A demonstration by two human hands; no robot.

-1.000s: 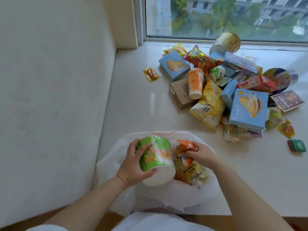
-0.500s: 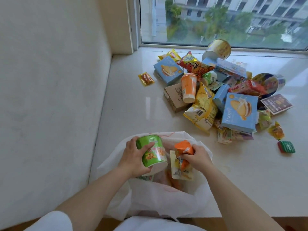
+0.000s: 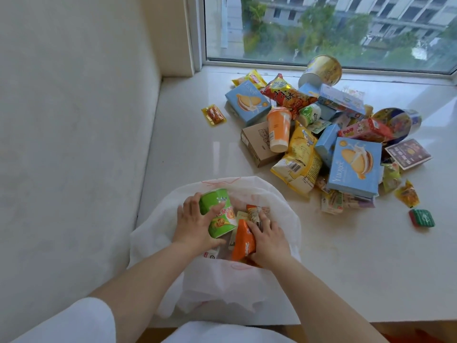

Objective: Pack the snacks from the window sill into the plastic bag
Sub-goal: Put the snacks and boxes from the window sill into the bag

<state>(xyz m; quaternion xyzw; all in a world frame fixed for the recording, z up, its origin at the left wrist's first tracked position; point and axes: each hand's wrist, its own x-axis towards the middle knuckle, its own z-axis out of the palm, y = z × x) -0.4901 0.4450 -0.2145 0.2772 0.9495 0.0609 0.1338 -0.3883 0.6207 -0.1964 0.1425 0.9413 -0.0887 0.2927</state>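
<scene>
Inside the mouth of the white plastic bag (image 3: 284, 219), which sits on the window sill (image 3: 188, 154) at 6 o'clock, the left hand (image 3: 195, 225) has its grip closed around a green cup (image 3: 218, 214). The right hand (image 3: 268, 236) is clasped on an orange packet (image 3: 243, 241) (both snacks touch). The remaining snack pile (image 3: 321, 134) lies at 2 o'clock, well apart from the bag.
</scene>
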